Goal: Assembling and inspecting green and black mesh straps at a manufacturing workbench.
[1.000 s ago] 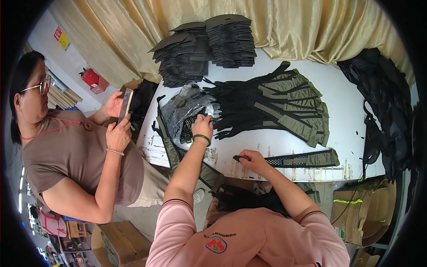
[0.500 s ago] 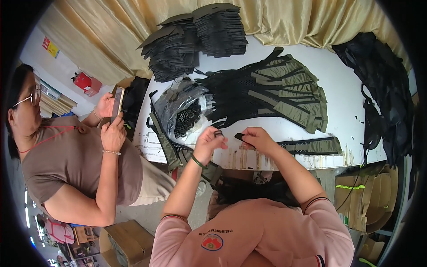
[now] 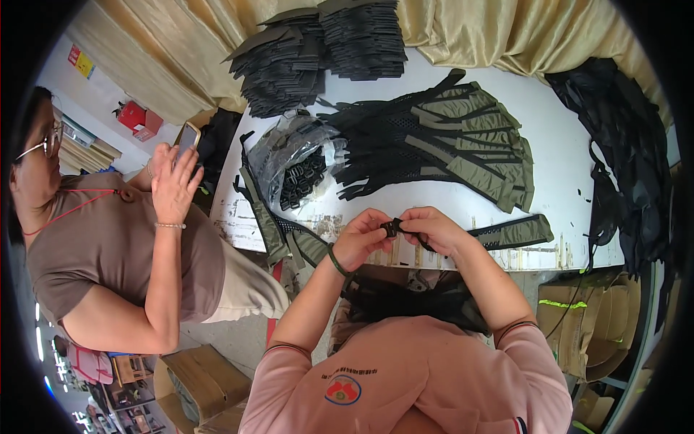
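Where a second ago my hands were apart, the left down in the clear plastic bag of buckles [image 3: 296,168] and the right resting near the strap end, I now see them drawn together at the near edge of the white table [image 3: 564,152], just in front of my chest. My left hand [image 3: 361,239] has closed its grip on a small black buckle [image 3: 392,227], pinched between thumb and fingertips, and my right hand [image 3: 434,228] has its grip closed on the end of the olive and black webbing strap [image 3: 510,233], which trails off to the right of the buckle along the table's near edge. Buckle and strap end touch, or nearly so; I cannot tell whether the webbing has entered the slot, because my fingers cover the join. I judge that picking a buckle out of the bag is done and the fitting of it onto the strap has begun. Behind the buckle, further onto the table, lies the fanned pile of olive straps with black mesh [image 3: 463,145]; beyond that, at the far edge, stand two stacks of dark flat pieces [image 3: 318,50]. Well to the right of the buckle a heap of black webbing [image 3: 622,145] hangs over the table's end. To the left of the buckle, off the table, a person in a brown shirt [image 3: 123,246] holds up a phone [image 3: 186,136] with both hands
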### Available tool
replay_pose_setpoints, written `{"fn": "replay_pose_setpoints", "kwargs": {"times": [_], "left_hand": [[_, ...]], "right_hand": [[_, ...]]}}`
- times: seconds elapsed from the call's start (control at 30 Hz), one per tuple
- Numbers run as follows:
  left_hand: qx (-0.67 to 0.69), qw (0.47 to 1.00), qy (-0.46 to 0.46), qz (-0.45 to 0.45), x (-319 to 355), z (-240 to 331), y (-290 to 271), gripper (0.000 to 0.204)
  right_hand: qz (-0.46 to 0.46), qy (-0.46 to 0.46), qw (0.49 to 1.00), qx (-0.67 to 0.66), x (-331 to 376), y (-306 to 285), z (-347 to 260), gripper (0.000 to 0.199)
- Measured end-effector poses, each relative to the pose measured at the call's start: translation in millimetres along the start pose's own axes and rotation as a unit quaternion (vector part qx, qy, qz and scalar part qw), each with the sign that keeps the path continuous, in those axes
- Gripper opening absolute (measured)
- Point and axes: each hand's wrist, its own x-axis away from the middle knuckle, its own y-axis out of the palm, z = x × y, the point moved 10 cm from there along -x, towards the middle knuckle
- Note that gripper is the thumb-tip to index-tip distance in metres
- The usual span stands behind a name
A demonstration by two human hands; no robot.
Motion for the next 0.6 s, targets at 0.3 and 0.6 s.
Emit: {"fn": "replay_pose_setpoints", "kwargs": {"times": [0.3, 0.6], "left_hand": [[0.057, 0.997, -0.033, -0.027, -4, -8, 11, 0.024], [0.038, 0.998, -0.057, -0.011, -12, -20, 12, 0.021]], "right_hand": [[-0.023, -0.02, 0.999, -0.009, 8, 3, 1, 0.008], [0.027, -0.114, 0.96, 0.254, 24, 7, -27, 0.011]]}}
